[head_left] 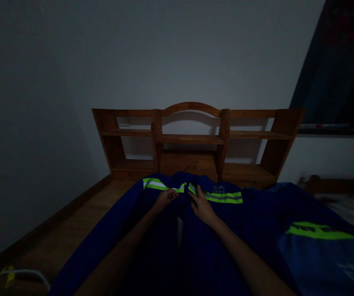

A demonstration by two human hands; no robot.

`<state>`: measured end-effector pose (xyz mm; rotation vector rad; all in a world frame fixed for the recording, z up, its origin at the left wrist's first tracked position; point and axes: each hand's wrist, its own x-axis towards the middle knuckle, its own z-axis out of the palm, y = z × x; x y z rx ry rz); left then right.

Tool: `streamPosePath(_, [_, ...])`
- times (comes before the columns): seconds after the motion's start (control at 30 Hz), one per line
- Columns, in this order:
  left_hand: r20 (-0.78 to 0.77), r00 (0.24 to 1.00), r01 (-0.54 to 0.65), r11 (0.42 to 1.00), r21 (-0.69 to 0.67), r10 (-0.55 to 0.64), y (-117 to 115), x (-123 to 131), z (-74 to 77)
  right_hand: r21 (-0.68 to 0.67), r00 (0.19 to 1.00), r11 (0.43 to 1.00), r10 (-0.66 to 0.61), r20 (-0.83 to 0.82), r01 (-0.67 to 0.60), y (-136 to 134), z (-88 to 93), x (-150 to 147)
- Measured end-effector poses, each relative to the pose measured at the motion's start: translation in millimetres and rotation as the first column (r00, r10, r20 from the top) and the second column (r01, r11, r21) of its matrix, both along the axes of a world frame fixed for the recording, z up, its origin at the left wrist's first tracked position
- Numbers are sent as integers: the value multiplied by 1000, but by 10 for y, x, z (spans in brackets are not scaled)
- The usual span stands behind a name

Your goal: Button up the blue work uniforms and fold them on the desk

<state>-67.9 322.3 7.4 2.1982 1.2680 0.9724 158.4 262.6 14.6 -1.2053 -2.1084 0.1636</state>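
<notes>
A dark blue work jacket [152, 246] with yellow-green reflective stripes [223, 198] lies spread front-up on a wooden bed platform [81, 222]. My left hand [165, 199] pinches the left edge of the jacket's front opening near the chest stripe, fingers closed on the fabric. My right hand [202, 205] rests on the right front edge just beside it, fingers pressed together on the cloth. Both hands sit close together at the jacket's centre opening. The room is dim, so small fasteners are not visible.
A wooden headboard shelf unit [192, 139] stands against the white wall behind the jacket. A second blue garment [319, 246] with a green stripe lies at the right. A white cable [25, 273] lies on the wood at the lower left. Dark curtain at upper right.
</notes>
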Motion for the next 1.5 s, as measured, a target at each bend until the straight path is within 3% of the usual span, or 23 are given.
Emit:
streamPosePath(0.2, [48, 999, -14, 1000, 4, 14, -240, -211, -76, 96, 982, 995, 22, -190, -4, -199, 162, -139])
streamPosePath(0.4, [-32, 985, -170, 985, 3, 170, -14, -26, -34, 122, 962, 991, -19, -273, 54, -94, 176, -109])
streamPosePath(0.73, [43, 976, -216, 976, -6, 216, 188, 178, -14, 136, 928, 990, 19, -372, 34, 25, 190, -47])
streamPosePath(0.93, [93, 986, -137, 990, -38, 140, 224, 127, 8, 144, 930, 989, 34, -365, 20, 23, 222, -48])
streamPosePath(1.07, [161, 980, -113, 994, -14, 114, 144, 190, 150, 162, 924, 987, 45, -379, 18, 2, 263, -56])
streamPosePath(1.23, [349, 937, -26, 1000, 5, 22, -100, 468, 343, 184, 915, 983, 78, -396, -4, -54, 332, -82])
streamPosePath(1.37, [315, 948, -67, 994, 84, 37, -283, 655, 348, 188, 914, 982, 69, -399, 8, -86, 365, -90])
streamPosePath(1.5, [255, 966, -86, 987, 137, 49, -367, 674, 326, 186, 919, 982, 61, -391, 14, -89, 371, -92])
